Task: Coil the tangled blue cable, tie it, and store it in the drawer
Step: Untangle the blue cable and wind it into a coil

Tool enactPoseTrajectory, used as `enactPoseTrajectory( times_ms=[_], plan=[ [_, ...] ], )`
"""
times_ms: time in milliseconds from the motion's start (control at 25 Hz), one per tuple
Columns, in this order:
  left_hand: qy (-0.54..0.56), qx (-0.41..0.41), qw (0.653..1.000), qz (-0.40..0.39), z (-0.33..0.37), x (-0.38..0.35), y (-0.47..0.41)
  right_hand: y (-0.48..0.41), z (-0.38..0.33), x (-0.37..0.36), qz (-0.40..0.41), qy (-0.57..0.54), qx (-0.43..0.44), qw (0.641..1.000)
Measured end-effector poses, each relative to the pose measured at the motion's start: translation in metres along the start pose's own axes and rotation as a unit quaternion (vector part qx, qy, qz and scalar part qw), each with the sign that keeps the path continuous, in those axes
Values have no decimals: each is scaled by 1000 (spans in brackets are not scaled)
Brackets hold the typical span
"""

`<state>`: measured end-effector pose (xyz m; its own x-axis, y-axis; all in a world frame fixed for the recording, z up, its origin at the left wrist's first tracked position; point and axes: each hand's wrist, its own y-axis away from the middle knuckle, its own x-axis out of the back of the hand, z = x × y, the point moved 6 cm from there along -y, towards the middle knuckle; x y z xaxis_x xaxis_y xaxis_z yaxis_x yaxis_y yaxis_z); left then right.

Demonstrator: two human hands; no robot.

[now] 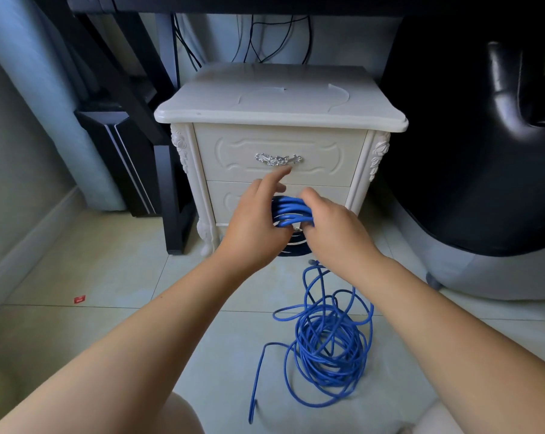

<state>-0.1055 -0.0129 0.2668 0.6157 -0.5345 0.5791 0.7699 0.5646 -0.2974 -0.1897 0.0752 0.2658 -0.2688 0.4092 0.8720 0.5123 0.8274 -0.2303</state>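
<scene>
Blue cable (291, 211): few loops gathered between both hands, just in front of white nightstand (280, 104). Rest is a loose tangle on the floor tiles (108, 277), near right, one end trailing near.
Right hand (330, 227): fingers curled over the loops, gripping.
Left hand (255, 220): against left side of loops, index finger straight toward the upper drawer handle (278, 159); grip hidden, can't tell.
Upper drawer (280, 153): closed, contents unseen. Lower drawer (327, 191): closed, mostly behind hands.

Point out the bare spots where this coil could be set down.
Nightstand top is bare. Floor tiles left of the loose cable, out to the red scrap, are free. Crowded: in front of the drawers, around the coil.
</scene>
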Motion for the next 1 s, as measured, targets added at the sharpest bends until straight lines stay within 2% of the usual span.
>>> enactPoseTrajectory(
  times_ms=[80, 200, 360, 480, 560, 680, 760, 840, 920, 1000],
  plan=[
    [-19, 26, 999, -10, -5, 0, -4, -1, -6, 2, 9, 60, 33, 998],
    [-24, 64, 998, -9, -9, 0, -6, 0, -5, 6, 33, 50, 16, 998],
    [32, 79, 996, 12, -10, 0, -6, 1, 9, 6, 49, -65, -75, 994],
    [129, 150, 979, 40, -18, 2, -6, 1, 22, -2, 31, -195, -135, 971],
    [215, 210, 951, 68, -25, 1, -4, 3, 26, -9, 24, -291, -162, 943],
    [372, 312, 869, 93, -31, -7, 2, 6, 23, -20, 24, -364, -185, 912],
    [472, 343, 806, 96, -27, -15, 5, 9, 19, -27, 25, -395, -193, 898],
    [524, 344, 774, 88, -21, -21, 7, 9, 14, -31, 25, -463, -205, 862],
    [523, 336, 780, 76, -16, -25, 9, 8, 18, -36, 14, -520, -243, 819],
    [466, 325, 820, 72, -16, -25, 10, 8, 22, -38, -3, -542, -272, 795]
  ],
)
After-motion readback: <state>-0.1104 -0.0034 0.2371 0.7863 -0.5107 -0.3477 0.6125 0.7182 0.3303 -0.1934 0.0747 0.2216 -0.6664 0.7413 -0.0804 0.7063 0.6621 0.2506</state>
